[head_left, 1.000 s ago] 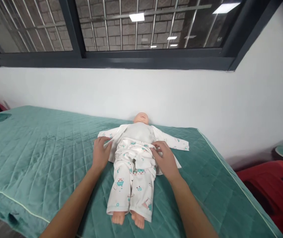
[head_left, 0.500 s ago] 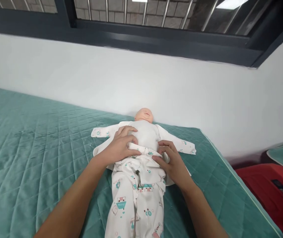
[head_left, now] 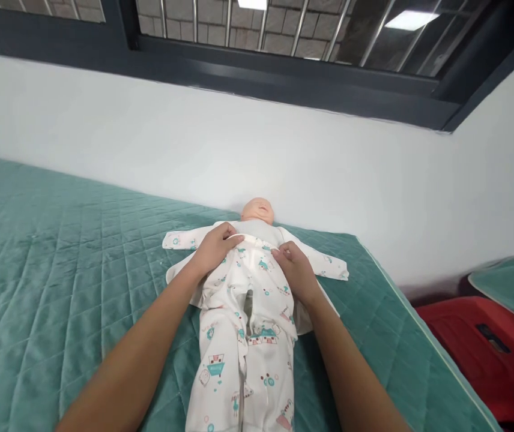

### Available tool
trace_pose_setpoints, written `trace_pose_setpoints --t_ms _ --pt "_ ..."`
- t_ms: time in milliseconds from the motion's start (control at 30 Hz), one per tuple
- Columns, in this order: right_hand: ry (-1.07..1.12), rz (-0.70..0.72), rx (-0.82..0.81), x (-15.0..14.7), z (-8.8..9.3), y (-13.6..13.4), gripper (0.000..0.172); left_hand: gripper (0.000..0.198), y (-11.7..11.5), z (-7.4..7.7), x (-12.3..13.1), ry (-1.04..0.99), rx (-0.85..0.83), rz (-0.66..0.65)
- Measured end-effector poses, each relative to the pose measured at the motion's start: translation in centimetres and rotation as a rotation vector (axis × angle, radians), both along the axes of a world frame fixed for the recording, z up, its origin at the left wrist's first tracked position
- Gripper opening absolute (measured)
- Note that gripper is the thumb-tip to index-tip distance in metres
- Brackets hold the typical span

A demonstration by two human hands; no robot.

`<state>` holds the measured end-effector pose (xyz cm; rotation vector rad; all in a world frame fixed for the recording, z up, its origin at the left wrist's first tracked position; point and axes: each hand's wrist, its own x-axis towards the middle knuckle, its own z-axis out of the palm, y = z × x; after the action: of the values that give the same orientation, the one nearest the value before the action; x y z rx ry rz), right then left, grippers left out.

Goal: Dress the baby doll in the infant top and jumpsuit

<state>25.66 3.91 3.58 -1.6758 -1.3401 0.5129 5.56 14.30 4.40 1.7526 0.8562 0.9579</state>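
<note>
A baby doll (head_left: 257, 210) lies on its back, head toward the wall, on a green quilted cover. It wears white printed pants (head_left: 257, 288), whose waistband now sits high on its belly. My left hand (head_left: 218, 247) is closed on the waistband at the left side, thumb on top. At the right side my right hand (head_left: 296, 270) pinches the same waistband. Beneath the doll a white printed shirt (head_left: 326, 264) lies spread open, its sleeves stretched out to both sides. The fingertips inside the waistband are partly hidden.
The green quilted cover (head_left: 81, 258) runs to a white wall (head_left: 194, 144) at the back. Above is a dark window frame (head_left: 261, 72) with metal bars behind. Beyond the cover's right edge stands a red plastic object (head_left: 473, 354), with green fabric (head_left: 509, 285) near it.
Both hands have pulled the pants' waistband up toward the doll's chest, and the bunched cloth has smoothed out. The fingers have closed on the band. The view has shifted slightly.
</note>
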Motion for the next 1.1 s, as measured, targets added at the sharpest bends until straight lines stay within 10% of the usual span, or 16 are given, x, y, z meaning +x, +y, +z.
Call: trace_pose_setpoints --t_ms 233,833,1100 --pt "0.238 0.077 -0.024 1.1 -0.3 -1.4 0.022 0.022 0.1 -0.1 -2.2 0.081 -0.038 -0.076" --pt "-0.303 -0.022 -0.281 1.5 0.0 -3.5 0.004 0.018 -1.0 -0.1 -4.8 0.150 -0.246 -0.186" --pt "0.167 0.280 -0.271 2.0 0.6 -4.3 0.019 0.019 -1.1 0.4 -5.5 0.154 -0.302 -0.250"
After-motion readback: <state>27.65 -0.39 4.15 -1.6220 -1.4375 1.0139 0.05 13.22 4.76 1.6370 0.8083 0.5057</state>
